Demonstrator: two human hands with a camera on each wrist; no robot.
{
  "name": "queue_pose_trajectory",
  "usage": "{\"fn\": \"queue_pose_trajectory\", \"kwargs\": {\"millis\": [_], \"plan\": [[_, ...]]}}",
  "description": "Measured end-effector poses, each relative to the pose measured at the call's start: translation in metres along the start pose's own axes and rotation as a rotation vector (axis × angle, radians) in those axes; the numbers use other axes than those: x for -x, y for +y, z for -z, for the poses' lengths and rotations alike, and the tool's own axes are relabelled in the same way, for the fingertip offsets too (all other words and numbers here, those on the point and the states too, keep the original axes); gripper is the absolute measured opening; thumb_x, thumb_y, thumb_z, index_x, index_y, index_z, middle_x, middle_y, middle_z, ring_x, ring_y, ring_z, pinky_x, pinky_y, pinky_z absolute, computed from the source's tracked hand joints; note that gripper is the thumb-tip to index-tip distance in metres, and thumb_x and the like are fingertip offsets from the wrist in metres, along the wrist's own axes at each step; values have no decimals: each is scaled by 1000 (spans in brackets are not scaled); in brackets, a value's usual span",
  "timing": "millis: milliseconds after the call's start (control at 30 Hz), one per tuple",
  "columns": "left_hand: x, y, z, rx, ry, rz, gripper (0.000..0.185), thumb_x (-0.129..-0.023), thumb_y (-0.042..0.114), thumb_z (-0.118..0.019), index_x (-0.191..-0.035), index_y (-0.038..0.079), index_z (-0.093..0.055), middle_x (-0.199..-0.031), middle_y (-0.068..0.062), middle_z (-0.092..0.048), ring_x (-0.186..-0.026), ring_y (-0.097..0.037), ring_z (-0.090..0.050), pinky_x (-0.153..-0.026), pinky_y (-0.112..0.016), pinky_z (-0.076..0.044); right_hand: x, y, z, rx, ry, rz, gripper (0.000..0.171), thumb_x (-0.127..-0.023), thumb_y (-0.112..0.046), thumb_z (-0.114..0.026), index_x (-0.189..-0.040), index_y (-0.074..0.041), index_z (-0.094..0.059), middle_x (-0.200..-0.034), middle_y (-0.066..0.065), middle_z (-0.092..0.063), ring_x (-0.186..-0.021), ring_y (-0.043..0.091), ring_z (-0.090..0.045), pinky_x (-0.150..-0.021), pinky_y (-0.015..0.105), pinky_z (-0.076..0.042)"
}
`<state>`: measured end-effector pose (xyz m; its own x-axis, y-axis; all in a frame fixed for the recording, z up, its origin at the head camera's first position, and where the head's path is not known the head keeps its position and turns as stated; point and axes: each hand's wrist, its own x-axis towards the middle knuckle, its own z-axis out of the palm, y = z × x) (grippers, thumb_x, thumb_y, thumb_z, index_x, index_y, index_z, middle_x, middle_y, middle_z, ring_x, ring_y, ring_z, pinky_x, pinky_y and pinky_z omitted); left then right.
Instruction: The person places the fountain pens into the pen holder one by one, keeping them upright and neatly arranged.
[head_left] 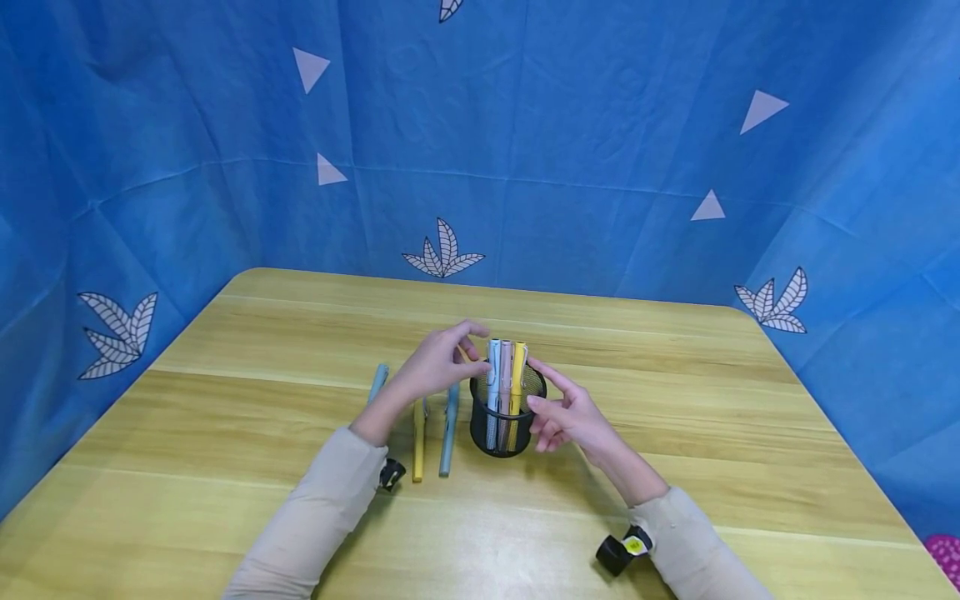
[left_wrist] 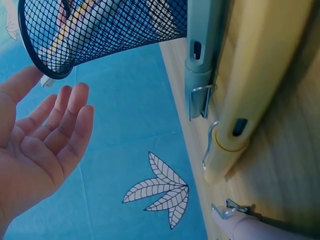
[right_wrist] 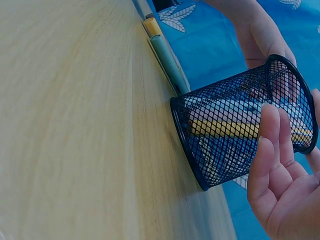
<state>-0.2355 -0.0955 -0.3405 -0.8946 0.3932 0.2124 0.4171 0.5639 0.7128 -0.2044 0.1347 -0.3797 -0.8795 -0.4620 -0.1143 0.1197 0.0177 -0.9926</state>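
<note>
A black mesh pen holder (head_left: pixel 503 435) stands upright on the table with a light blue pen (head_left: pixel 492 375), a pink pen (head_left: pixel 506 371) and a yellow pen (head_left: pixel 518 377) in it. At its left rim is my left hand (head_left: pixel 438 360), thumb tip beside the light blue pen; its fingers are spread and loosely bent, with nothing in their grasp, as the left wrist view also shows. My right hand (head_left: pixel 573 419) is against the holder's right side, index finger and thumb at the rim. In the right wrist view its other fingers (right_wrist: pixel 270 125) bend loosely in front of the mesh.
Left of the holder, a blue-green pen (head_left: pixel 449 429) and a second yellow pen (head_left: pixel 418 442) lie on the wooden table (head_left: pixel 675 400). Another pen (head_left: pixel 378 382) lies farther left, partly behind my left forearm. A blue patterned curtain (head_left: pixel 570 108) hangs behind the table.
</note>
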Motion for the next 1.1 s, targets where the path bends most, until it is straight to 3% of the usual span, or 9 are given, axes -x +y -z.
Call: {"fn": "queue_pose_trajectory", "kwargs": {"millis": [667, 1100], "plan": [[9, -16, 7, -13, 1, -17, 30, -85, 19, -62, -111, 5, -58, -82, -2, -58, -65, -16, -55, -60, -26, -46, -1, 1, 0, -2, 2, 1, 64, -89, -18, -55, -143, -21, -21, -62, 8, -60, -44, 16, -57, -45, 28, -49], [15, -18, 10, -14, -7, 20, 31, -85, 19, -61, -112, 3, -57, -81, -2, -58, -67, -15, -54, -62, -25, -47, -1, 2, 0, -7, 3, 3, 64, -90, -18, -55, -143, -22, -21, -62, 10, -60, -44, 16, -57, -44, 27, -48]]}}
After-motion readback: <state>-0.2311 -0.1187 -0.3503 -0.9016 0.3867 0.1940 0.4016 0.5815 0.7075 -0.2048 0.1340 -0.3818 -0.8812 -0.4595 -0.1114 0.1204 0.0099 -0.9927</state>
